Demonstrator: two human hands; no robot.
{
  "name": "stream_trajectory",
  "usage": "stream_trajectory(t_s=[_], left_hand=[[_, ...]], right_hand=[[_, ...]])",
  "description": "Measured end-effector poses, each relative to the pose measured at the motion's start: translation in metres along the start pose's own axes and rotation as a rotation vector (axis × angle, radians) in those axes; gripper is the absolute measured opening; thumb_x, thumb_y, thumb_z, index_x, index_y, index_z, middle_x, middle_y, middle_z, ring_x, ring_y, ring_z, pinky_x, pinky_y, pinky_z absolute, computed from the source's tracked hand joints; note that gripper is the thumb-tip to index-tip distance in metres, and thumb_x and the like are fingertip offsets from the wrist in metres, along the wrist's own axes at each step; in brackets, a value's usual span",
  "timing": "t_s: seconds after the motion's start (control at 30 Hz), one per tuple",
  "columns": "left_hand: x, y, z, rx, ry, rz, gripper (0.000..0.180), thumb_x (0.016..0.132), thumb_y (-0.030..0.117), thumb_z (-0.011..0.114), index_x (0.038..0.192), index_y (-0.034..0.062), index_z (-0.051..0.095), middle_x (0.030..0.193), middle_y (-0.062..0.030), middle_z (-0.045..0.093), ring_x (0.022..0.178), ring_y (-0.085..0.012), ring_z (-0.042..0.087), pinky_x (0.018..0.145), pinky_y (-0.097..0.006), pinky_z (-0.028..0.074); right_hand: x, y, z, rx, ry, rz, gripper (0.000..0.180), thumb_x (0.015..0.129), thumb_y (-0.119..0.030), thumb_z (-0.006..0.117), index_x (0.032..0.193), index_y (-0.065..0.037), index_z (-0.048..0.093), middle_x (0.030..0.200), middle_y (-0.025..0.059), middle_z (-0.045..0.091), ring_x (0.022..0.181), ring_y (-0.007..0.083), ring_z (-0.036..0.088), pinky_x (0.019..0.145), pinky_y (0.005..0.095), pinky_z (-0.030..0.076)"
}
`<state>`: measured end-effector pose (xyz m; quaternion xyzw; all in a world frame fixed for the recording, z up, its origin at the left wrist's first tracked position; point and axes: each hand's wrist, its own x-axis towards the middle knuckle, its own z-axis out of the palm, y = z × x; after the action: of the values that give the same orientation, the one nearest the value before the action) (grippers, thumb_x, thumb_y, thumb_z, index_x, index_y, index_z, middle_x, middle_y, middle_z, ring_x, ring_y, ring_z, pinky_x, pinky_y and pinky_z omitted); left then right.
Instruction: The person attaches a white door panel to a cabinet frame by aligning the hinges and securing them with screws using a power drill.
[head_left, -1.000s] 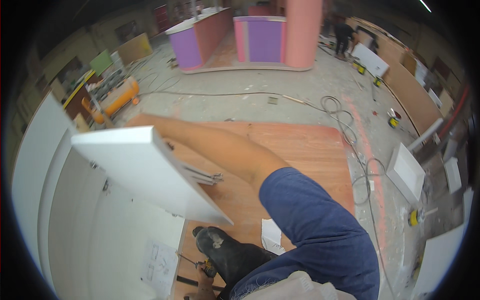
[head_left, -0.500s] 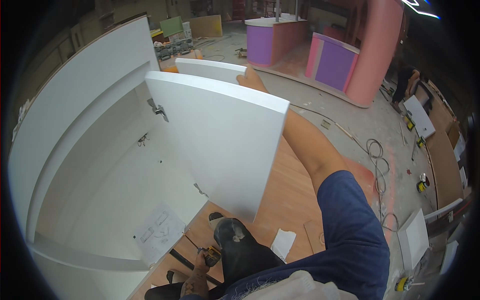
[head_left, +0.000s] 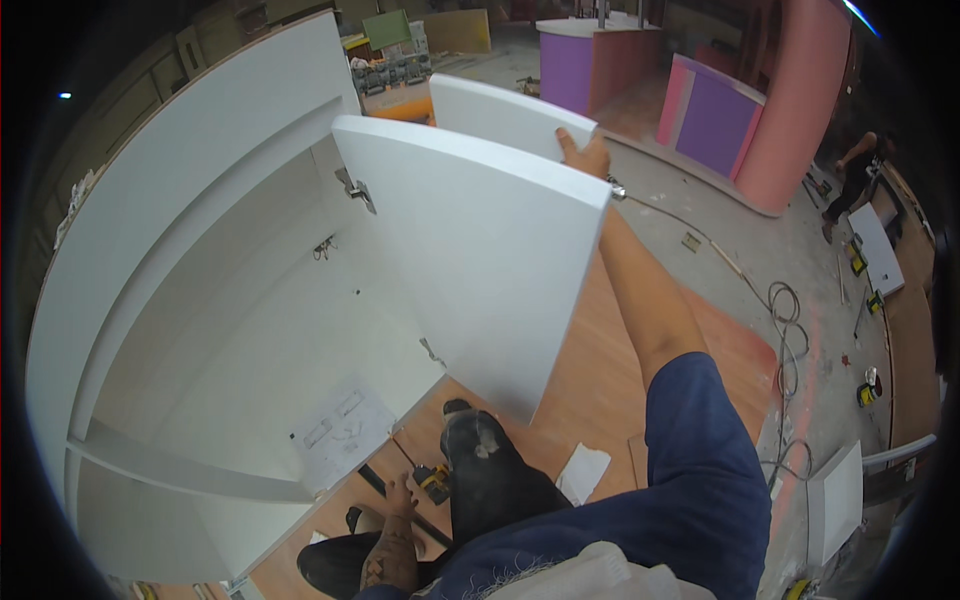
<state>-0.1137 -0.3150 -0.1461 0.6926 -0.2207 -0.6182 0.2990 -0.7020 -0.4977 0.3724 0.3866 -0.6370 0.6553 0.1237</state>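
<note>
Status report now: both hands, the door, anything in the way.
Right hand grips top edge of white door. Left hand low beside drill on floor. Door stands open at cabinet; paper sheet lies inside.

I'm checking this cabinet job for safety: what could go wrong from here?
The white door panel is held only by the right hand at its top edge; it could slip or swing onto the shoe. The left hand reaches low beside a yellow-and-black power tool, under the panel.
</note>
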Motion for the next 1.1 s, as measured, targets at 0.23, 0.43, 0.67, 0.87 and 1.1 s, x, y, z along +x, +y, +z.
stream_trajectory(t_s=[0.23, 0.43, 0.67, 0.87, 1.1], left_hand=[[-0.024, 0.052, -0.048, -0.149, -0.085, 0.372, 0.023, 0.101, 0.027, 0.064, 0.115, 0.0098, 0.060, 0.093, -0.0019, 0.057, 0.076, -0.0154, 0.060, 0.061, -0.028, 0.048], [-0.085, 0.113, -0.027, -0.094, 0.057, 0.538, 0.061, 0.100, 0.022, 0.064, 0.153, 0.0001, 0.043, 0.121, -0.0155, 0.067, 0.094, -0.0215, 0.070, 0.076, -0.032, 0.055], [-0.182, 0.151, -0.013, 0.166, -0.136, 0.810, 0.045, 0.101, 0.018, 0.062, 0.141, -0.0024, 0.057, 0.110, -0.0116, 0.073, 0.098, -0.0206, 0.071, 0.089, -0.032, 0.056], [-0.232, 0.166, 0.002, 0.203, -0.212, 0.978, 0.037, 0.102, 0.017, 0.064, 0.132, -0.0040, 0.064, 0.100, -0.0080, 0.073, 0.094, -0.0138, 0.067, 0.087, -0.029, 0.053], [-0.357, 0.225, 0.090, 0.233, -0.626, 1.253, 0.037, 0.100, 0.013, 0.067, 0.136, 0.0008, 0.065, 0.108, -0.0099, 0.073, 0.106, -0.0172, 0.069, 0.096, -0.033, 0.054]], right_hand=[[-0.045, 0.043, -0.161, 0.168, 0.504, 0.058, 0.061, 0.089, -0.044, 0.085, 0.114, 0.007, 0.064, 0.104, 0.0207, 0.073, 0.096, 0.0305, 0.072, 0.086, 0.0416, 0.056], [-0.087, 0.057, -0.242, 0.290, 0.710, 0.079, 0.053, 0.089, -0.037, 0.087, 0.109, 0.007, 0.065, 0.104, 0.0183, 0.074, 0.092, 0.0276, 0.073, 0.083, 0.0398, 0.058], [-0.048, -0.002, -0.324, -0.057, 0.697, 0.004, 0.057, 0.083, -0.044, 0.090, 0.105, 0.005, 0.070, 0.103, 0.0192, 0.076, 0.091, 0.0291, 0.073, 0.084, 0.0416, 0.057], [-0.010, -0.100, -0.435, -0.424, 0.425, -0.196, 0.073, 0.081, -0.064, 0.084, 0.111, 0.001, 0.076, 0.105, 0.0187, 0.076, 0.097, 0.0281, 0.073, 0.091, 0.0394, 0.055], [0.000, -0.243, -0.542, -0.785, 0.281, -0.311, 0.078, 0.079, -0.071, 0.080, 0.116, -0.003, 0.076, 0.107, 0.0149, 0.076, 0.099, 0.0239, 0.071, 0.092, 0.0375, 0.053]])
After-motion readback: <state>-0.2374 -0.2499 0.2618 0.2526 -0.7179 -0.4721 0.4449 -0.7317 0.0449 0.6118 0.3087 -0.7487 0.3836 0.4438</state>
